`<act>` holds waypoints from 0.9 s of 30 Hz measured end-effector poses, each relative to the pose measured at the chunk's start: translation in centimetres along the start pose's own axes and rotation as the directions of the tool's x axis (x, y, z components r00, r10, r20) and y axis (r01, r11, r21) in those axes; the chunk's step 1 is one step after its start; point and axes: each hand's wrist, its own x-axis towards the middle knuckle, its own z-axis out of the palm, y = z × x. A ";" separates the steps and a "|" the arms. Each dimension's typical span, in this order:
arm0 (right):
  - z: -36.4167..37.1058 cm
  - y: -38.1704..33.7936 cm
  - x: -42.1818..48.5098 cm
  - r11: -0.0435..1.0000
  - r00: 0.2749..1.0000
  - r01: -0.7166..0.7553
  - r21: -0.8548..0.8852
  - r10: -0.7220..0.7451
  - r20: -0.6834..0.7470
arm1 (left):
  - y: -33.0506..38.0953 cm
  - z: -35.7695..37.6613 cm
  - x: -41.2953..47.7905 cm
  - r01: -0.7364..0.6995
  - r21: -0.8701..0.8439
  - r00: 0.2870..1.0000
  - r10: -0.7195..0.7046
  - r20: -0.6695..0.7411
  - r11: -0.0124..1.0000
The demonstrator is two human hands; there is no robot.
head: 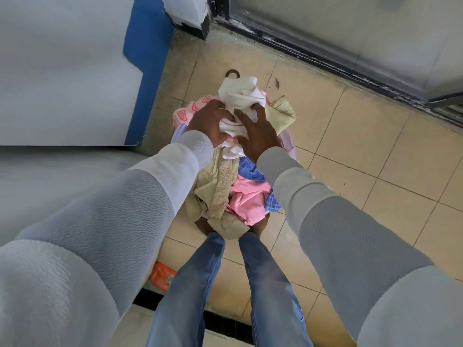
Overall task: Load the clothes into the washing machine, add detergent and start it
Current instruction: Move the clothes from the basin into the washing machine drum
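A pile of clothes fills a pale lilac basket [178,133] on the tiled floor in front of my feet. On top lies a bunched white cloth [241,96]. My left hand [209,121] and my right hand [258,132] both grip this white cloth from either side, fingers curled into it. Under it are a beige garment [218,186], a pink one [246,199], a blue checked one [250,169] and a pink-patterned cloth [186,112]. The washing machine [62,71], white with a blue edge, stands to the left.
An orange detergent packet [162,276] lies on the floor by my left leg. A dark-framed glass sliding door [350,33] runs along the upper right. A small metal ring [233,73] lies on the tiles beyond the basket. Beige tiles stretch to the right.
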 end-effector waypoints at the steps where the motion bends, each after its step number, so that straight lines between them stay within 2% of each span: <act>1: 0.0 0.0 0.2 1.000 1.000 0.003 0.010 -0.003 -0.015 | 0.2 -0.1 0.3 0.007 0.021 1.000 -0.007 -0.011 1.000; 6: -0.5 -1.2 0.7 0.997 0.997 -0.069 -0.027 0.068 -0.038 | 1.7 0.4 0.0 0.083 0.098 0.995 -0.077 -0.064 0.992; 10: -2.5 -2.8 -1.3 0.990 1.000 -0.028 -0.137 0.029 0.003 | 3.7 -0.8 -3.1 0.109 0.117 0.987 -0.093 -0.131 0.987; 14: -5.8 -5.6 -5.2 0.988 1.000 0.026 -0.150 -0.025 0.006 | 6.0 -3.9 -8.0 0.103 0.131 0.980 -0.077 -0.184 0.986; 22: -16.4 -14.7 -15.6 0.966 0.969 0.218 -0.141 -0.232 -0.087 | 12.1 -14.6 -21.2 0.158 -0.008 0.918 -0.150 -0.368 0.987; 24: -19.6 -17.9 -18.1 0.947 0.943 0.279 -0.158 -0.301 -0.139 | 13.4 -18.4 -24.7 0.157 -0.023 0.902 -0.152 -0.403 0.987; 27: -24.7 -24.2 -22.1 0.900 0.891 0.380 -0.212 -0.418 -0.179 | 14.5 -24.8 -31.0 0.191 -0.065 0.842 -0.197 -0.503 0.979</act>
